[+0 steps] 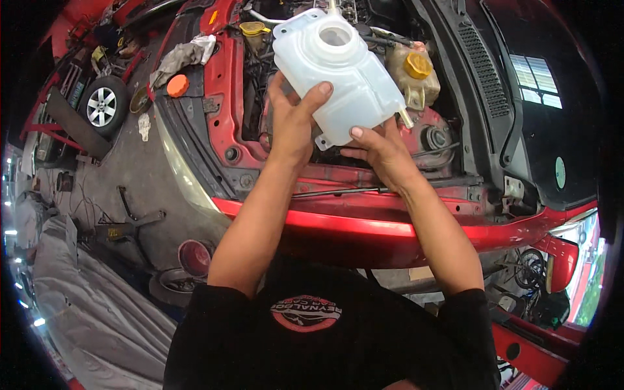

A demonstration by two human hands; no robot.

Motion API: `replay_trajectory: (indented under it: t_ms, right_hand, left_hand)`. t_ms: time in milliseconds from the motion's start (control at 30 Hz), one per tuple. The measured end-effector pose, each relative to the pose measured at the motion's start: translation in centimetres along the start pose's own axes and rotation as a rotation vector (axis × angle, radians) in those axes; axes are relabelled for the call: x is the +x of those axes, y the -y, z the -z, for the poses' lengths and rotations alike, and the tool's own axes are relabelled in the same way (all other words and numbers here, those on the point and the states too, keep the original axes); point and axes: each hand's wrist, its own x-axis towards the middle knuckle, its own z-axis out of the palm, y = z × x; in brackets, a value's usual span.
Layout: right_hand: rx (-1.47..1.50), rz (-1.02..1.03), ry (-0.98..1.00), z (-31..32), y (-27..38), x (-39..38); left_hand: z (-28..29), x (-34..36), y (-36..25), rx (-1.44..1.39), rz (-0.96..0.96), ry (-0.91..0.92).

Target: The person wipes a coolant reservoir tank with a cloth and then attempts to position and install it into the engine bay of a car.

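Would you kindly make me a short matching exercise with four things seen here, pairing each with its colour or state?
Things:
1. White tank
2. Cloth
3. Round cap near the cloth
4. Wheel at the picture's left

Descriptions:
A. Orange
B. Black tyre, silver spokes
C. Held between left hand and right hand
D. Mostly grey, crumpled

Pairs: 1-C, 2-D, 3-A, 4-B

The translucent white plastic reservoir (354, 88), uncapped, tilts over the engine bay (427, 123).
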Motion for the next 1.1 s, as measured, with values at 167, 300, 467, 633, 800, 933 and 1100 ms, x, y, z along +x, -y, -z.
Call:
replay_trajectory:
  t_ms: [167,300,467,633,800,933,1100]
  right_hand:
    - [0.062,0.015,0.008,0.4,0.3,-0.5]
    - [0.119,0.055,0.020,0.5,1.1,-0.1]
    - [0.111,0.025,0.003,0.0,1.4,-1.0]
    - [0.077,0.087,-0.040,0.5,0.5,-1.5]
    - [0.055,0.189,-0.225,-3.5,0.1,-2.9]
    - [-0.269,0.314,-0.217,-12.4,-0.8,-0.5]
    - [-0.017,0.300,-0.185,-17.4,-0.1,0.5]
  left_hand:
    - [-0.4,-0.4,0.0,-0.038,0.030,0.024]
    - [0.0,0.2,0.4,-0.118,-0.032,0.179]
    - [0.6,0.4,0.1,-0.175,0.017,0.229]
    - [0.9,-0.5,-1.8,-0.029,0.058,0.308]
    - [8.3,-0.4,-6.0,0.072,0.105,0.419]
    - [19.7,1.8,-13.3,-0.026,0.166,0.358]
    - [24.7,1.7,-18.6,0.074,0.224,0.500]
